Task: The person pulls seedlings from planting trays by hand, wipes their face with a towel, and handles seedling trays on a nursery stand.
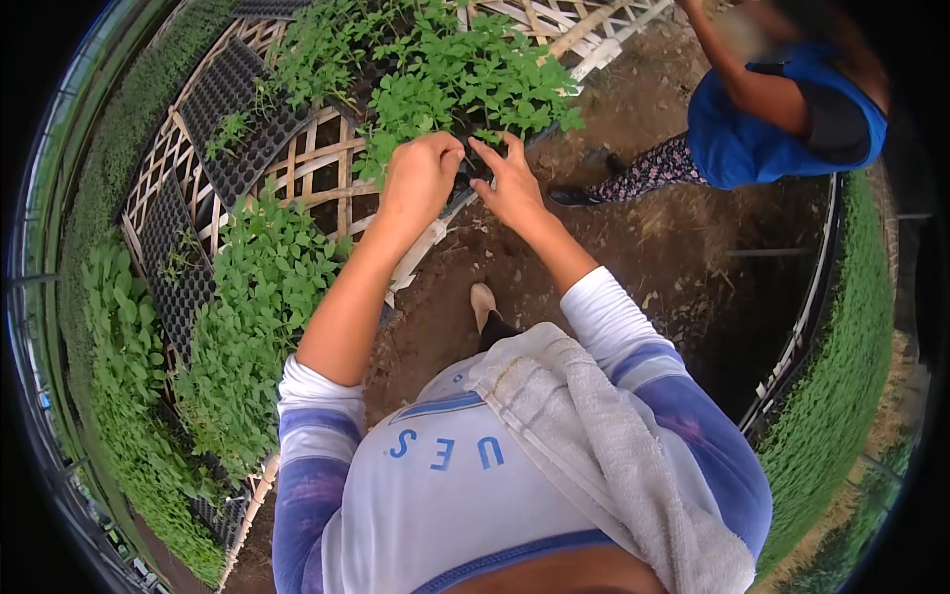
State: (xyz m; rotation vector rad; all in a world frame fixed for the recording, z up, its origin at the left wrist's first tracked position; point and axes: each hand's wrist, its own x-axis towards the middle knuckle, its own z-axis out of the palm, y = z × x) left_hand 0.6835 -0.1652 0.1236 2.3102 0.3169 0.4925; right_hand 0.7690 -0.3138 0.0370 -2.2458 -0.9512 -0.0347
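Both my hands are at the near edge of a tray of leafy green seedlings (435, 89). My left hand (421, 178) has its fingers curled together beside the leaves; what they pinch, if anything, is too small to make out. Just to its right, my right hand (510, 183) has its thumb and fingers spread apart, with nothing visible between them. A dark tray edge shows between the two hands. More seedlings (262, 287) grow to the left of my left forearm.
Black cell trays (233, 114) with few seedlings lie on a wooden lattice bench (341, 163). Another person in a blue top (732, 129) stands at the upper right on the dirt path (633, 238). Dense green plants (851, 366) line the right side.
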